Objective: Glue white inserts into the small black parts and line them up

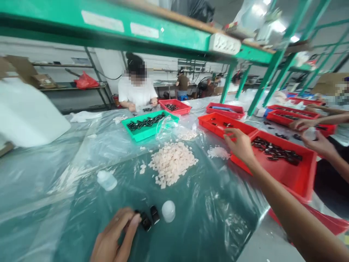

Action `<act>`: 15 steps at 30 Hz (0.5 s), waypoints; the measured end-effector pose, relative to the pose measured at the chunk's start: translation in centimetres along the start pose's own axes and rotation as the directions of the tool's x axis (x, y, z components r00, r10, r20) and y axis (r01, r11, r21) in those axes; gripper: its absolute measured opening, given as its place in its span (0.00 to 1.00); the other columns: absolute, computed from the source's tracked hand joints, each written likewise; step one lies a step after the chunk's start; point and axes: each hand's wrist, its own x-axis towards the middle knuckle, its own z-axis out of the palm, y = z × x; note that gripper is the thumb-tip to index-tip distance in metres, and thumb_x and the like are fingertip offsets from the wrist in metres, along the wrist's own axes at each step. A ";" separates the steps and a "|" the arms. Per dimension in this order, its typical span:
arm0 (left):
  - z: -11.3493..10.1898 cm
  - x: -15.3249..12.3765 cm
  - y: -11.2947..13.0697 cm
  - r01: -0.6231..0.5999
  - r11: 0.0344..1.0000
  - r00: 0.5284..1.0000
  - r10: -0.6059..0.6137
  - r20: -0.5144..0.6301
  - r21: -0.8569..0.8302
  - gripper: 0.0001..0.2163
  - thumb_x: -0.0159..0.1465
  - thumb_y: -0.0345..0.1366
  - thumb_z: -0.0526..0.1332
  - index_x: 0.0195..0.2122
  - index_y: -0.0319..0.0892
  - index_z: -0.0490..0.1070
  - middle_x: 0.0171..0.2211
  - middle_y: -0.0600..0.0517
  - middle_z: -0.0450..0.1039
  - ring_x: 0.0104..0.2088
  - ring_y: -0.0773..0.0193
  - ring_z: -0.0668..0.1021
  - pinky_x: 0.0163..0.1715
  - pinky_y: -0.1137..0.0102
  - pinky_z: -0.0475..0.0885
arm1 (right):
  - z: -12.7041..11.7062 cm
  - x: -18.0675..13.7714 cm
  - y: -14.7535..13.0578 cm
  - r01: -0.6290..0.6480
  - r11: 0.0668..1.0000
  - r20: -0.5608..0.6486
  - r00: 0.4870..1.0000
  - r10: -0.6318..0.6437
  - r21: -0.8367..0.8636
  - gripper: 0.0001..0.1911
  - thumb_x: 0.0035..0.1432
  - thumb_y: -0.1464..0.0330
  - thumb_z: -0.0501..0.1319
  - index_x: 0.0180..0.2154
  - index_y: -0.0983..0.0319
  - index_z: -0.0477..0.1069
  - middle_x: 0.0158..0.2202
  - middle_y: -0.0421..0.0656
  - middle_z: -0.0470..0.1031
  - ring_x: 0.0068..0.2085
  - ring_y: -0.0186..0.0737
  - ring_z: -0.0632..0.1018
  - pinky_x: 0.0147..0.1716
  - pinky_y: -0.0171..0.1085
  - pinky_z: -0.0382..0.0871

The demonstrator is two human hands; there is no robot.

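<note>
At the bottom, my left hand [117, 233] has its thumb and fingers closed at the edge of some small black plastic pieces [145, 221]; its fingertips partly hide one of them. Another black piece [154, 214] lies just right of these, beside a white round-topped cap or bottle [168, 211]. My right hand [240, 146] is raised over the left rim of the near red tray [283, 178], its fingers bent and apart, with nothing visible in them. Black pieces [275, 149] lie in that tray. A heap of small whitish pieces [173, 162] rests mid-table.
A small translucent bottle [107, 180] lies at left. Behind are a green tray [141, 136] of black pieces and another red tray [218, 125]. A green shelf beam [177, 32] crosses above. Co-workers sit opposite; another person's hands [319, 140] work at right.
</note>
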 end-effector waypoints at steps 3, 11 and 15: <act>0.0 -0.1 0.6 0.012 0.998 0.999 -0.016 0.047 0.068 0.09 0.75 0.37 0.53 0.37 0.48 0.70 0.34 0.53 0.75 0.35 0.58 0.81 0.38 0.67 0.75 | 0.3 -5.7 -2.9 0.102 0.982 0.102 0.988 -0.120 0.161 0.13 0.73 0.61 0.58 0.50 0.62 0.73 0.45 0.46 0.78 0.40 0.39 0.80 0.36 0.37 0.78; 1.1 -0.7 -0.5 -0.032 0.987 0.990 0.011 0.140 0.155 0.13 0.73 0.34 0.54 0.54 0.54 0.72 0.54 0.48 0.77 0.53 0.50 0.82 0.45 0.61 0.80 | 3.8 -12.2 -2.5 0.145 0.979 0.302 0.936 -0.182 0.142 0.15 0.75 0.61 0.54 0.47 0.62 0.74 0.43 0.47 0.77 0.30 0.34 0.77 0.30 0.36 0.76; 1.4 -0.8 -2.2 -0.157 0.963 0.981 0.125 0.151 0.220 0.19 0.71 0.31 0.53 0.58 0.60 0.71 0.59 0.52 0.75 0.57 0.46 0.80 0.49 0.55 0.81 | 4.0 -10.3 0.9 0.093 0.996 0.305 0.948 -0.087 -0.007 0.12 0.73 0.60 0.60 0.47 0.63 0.73 0.44 0.44 0.77 0.35 0.35 0.78 0.37 0.39 0.78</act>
